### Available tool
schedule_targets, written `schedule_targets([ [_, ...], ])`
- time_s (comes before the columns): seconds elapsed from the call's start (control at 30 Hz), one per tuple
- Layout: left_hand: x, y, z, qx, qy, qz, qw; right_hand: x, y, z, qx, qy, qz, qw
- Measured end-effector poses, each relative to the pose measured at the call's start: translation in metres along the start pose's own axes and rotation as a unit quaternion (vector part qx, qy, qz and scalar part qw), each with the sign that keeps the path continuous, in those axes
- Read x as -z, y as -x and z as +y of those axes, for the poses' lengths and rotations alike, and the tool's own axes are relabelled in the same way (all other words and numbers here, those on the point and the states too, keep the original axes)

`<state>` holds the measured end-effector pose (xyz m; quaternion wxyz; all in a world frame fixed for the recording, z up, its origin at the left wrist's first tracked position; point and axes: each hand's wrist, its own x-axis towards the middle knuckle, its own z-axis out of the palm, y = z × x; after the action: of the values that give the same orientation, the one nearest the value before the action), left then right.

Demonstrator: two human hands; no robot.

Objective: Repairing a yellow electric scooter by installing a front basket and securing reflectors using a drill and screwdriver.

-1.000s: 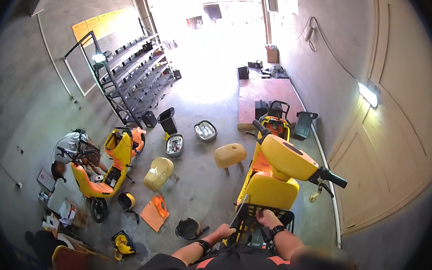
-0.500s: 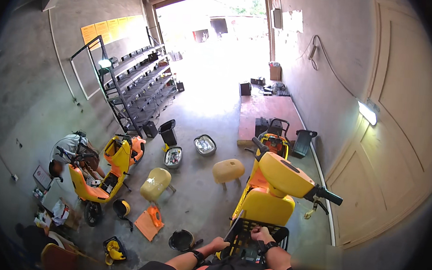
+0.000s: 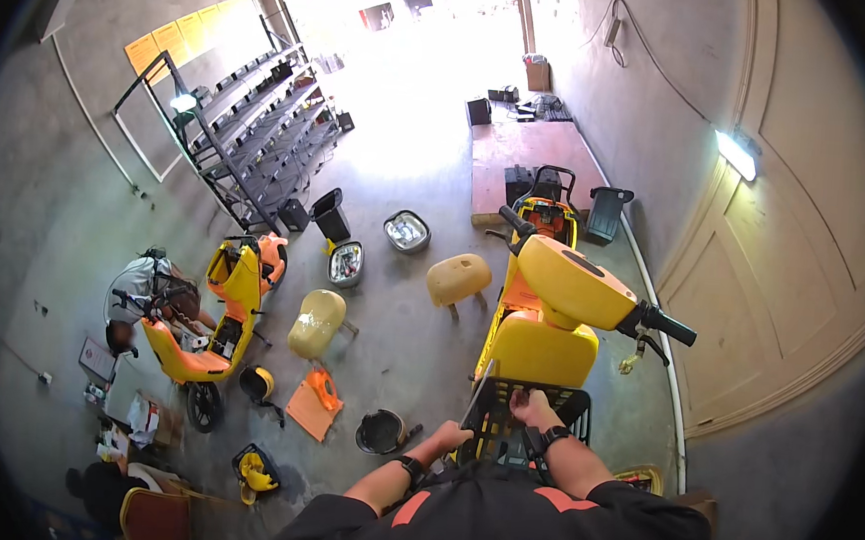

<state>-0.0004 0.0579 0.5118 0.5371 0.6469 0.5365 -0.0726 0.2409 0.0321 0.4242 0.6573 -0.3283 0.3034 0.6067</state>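
Observation:
A yellow electric scooter [image 3: 547, 356] stands in front of me, with a black slatted basket [image 3: 575, 408] on its near end. My left hand [image 3: 453, 437] is closed at the basket's left side, around the lower end of a long thin grey rod [image 3: 480, 392] that slants up toward the scooter. What kind of rod it is, I cannot tell. Over the basket, my right hand [image 3: 533, 408] has its fingers curled together; anything inside them is hidden. The scooter's handlebar grip [image 3: 671, 325] sticks out to the right, beyond my right hand.
Two padded seats [image 3: 316, 324] [image 3: 458, 280], a black round bowl-like part [image 3: 379, 432] and an orange panel [image 3: 315, 405] lie left of the scooter. Another person [image 3: 156, 286] bends by a second yellow scooter [image 3: 233, 321]. A metal rack [image 3: 252, 122] stands farther back; a door [image 3: 772, 294] is at right.
The view has tipped downward, so the room sits higher and more of my torso shows. Both hands stay at the basket, the left still on the rod.

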Motion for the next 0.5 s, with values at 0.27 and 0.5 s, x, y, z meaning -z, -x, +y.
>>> schedule_targets([
  [0.27, -0.002, -0.008, -0.010, -0.031, -0.002, 0.022, 0.999, -0.012, 0.004, 0.003, -0.042, -0.113, -0.005, 0.993],
  [0.5, 0.002, 0.001, -0.002, -0.038, 0.023, 0.010, 0.999, -0.018, 0.023, 0.007, -0.051, 0.027, 0.071, 0.996],
])
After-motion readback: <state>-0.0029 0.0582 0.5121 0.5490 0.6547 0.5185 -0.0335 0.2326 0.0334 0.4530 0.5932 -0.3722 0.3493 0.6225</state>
